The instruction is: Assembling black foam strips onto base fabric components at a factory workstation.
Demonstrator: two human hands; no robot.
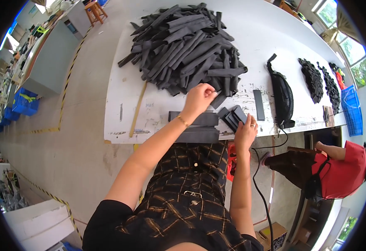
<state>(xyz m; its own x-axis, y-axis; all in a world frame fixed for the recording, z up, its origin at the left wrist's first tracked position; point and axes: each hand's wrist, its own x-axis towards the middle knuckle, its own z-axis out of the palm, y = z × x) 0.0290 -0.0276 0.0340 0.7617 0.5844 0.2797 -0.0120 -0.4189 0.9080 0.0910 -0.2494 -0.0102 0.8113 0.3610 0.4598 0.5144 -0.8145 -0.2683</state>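
Note:
My left hand [199, 99] is at the near edge of a large pile of dark grey fabric strips [187, 46], its thumb and fingertips pinched together. A small pale bit shows at the fingertips, too small to name. Just beside them is a single dark strip [219, 101]. My right hand [246, 133] curls around the near right end of a small stack of folded dark strips [233, 117] by the table's front edge. Flat dark pieces [197, 135] lie side by side under my left wrist. Another flat strip [259, 104] lies to the right of the stack.
A yellowish wooden stick [139, 108] lies on the white table [120, 90] at left. To the right are a black pouch-like item [281, 94], bundles of black pieces [310, 79] and a blue basket [351, 109]. A person in red [344, 171] sits at right; a black cable [256, 184] hangs nearby.

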